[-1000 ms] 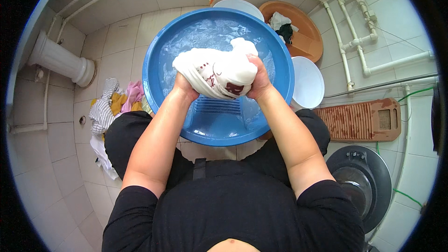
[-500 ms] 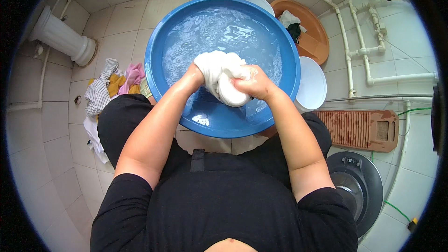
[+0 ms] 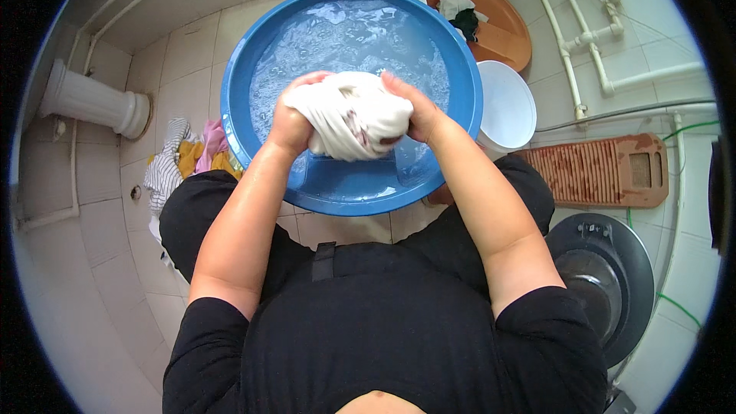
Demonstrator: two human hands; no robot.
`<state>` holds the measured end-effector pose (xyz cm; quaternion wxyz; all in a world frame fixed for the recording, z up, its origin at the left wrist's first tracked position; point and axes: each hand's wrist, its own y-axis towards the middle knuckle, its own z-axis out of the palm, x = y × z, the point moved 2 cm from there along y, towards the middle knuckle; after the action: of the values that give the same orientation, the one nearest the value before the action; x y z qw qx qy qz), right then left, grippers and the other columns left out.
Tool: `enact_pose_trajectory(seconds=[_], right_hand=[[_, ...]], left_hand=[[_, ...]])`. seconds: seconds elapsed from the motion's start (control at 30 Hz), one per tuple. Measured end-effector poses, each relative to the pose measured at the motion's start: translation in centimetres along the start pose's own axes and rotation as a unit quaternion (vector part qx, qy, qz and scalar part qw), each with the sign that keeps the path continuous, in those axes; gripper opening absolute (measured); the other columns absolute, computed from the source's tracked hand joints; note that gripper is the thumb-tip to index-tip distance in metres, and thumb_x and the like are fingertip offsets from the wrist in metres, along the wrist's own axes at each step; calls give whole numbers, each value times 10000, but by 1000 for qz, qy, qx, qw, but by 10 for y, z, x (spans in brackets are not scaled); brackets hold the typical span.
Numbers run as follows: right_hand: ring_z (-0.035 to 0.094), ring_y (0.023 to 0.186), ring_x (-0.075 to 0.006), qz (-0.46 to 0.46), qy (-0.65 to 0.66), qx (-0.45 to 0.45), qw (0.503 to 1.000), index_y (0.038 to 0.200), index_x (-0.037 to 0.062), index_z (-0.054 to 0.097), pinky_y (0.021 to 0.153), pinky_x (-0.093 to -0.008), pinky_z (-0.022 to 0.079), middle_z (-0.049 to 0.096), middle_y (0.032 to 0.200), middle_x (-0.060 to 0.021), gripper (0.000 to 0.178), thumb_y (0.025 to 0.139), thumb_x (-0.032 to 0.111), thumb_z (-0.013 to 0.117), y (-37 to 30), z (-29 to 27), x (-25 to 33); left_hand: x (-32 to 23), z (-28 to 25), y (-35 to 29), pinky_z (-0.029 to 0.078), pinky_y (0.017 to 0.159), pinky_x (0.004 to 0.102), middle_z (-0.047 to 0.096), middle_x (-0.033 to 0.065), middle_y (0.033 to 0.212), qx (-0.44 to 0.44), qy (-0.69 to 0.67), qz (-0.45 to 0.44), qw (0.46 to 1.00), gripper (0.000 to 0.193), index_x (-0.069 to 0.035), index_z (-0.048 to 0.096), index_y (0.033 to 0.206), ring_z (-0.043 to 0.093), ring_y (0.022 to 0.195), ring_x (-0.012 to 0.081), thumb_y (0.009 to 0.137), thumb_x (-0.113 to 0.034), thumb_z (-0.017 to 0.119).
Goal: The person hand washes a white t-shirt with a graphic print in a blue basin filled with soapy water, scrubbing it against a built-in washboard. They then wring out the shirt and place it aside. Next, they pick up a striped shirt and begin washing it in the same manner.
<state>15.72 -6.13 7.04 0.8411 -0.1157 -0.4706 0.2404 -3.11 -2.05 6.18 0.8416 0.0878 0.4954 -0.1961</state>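
Note:
A bunched white garment with a dark patch near its right side hangs over a large round blue tub. My left hand grips its left side, fingertips curled over the far edge. On the opposite side my right hand clasps the cloth, some of its fingers hidden behind the folds. Soapy water with foam fills the tub. Below the garment, the tub's near part has a sloped blue surface, partly covered by the cloth.
Clothes, striped, mustard and pink, lie on the floor at left. An orange basin holding white and dark cloth and a white basin stand to the right. Nearer are a brown washboard and a dark round-topped appliance. A white pillar stands far left.
The garment has gone from a tightly twisted bundle to a looser, wider bunch. My hands have moved apart to its two sides. The whole view has shifted slightly.

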Motion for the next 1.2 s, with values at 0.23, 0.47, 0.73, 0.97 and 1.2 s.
enact_pose_trajectory(seconds=[0.23,0.47,0.73,0.97,1.2], right_hand=[[542,906,-189,-149,-58,-147,976,993,40,586,791,-326,419,589,979,-102,428,765,399,629,-2,21,2],[526,596,-262,-508,-485,-220,677,537,42,529,558,-341,424,523,604,-95,222,659,160,672,-7,45,14],[474,541,-225,-507,-585,-170,609,455,121,503,474,-348,409,491,578,-30,187,537,200,651,-14,63,-19],[454,516,-215,-502,-606,-159,596,460,101,486,438,-322,389,464,555,-29,181,521,149,650,-10,62,-19],[475,562,-219,-485,-620,-172,592,493,124,510,466,-342,404,491,597,-22,160,551,192,644,-5,60,-22]], left_hand=[[2,4,0,466,806,308,583,125,984,-56,131,86,986,212,36,528,1024,573,899,206,836,-46,471],[28,3,7,477,769,310,590,115,940,-77,-60,-97,990,214,11,563,957,581,863,205,858,-133,441],[40,-13,20,460,695,297,612,77,865,126,551,-73,822,170,-38,610,882,562,785,158,774,-149,539],[41,-9,11,449,676,285,602,53,842,-63,230,-239,941,153,-45,616,855,547,768,138,743,-131,557],[60,-27,15,454,671,285,606,65,852,-30,174,-198,964,155,-38,616,858,559,765,146,736,-115,559]])
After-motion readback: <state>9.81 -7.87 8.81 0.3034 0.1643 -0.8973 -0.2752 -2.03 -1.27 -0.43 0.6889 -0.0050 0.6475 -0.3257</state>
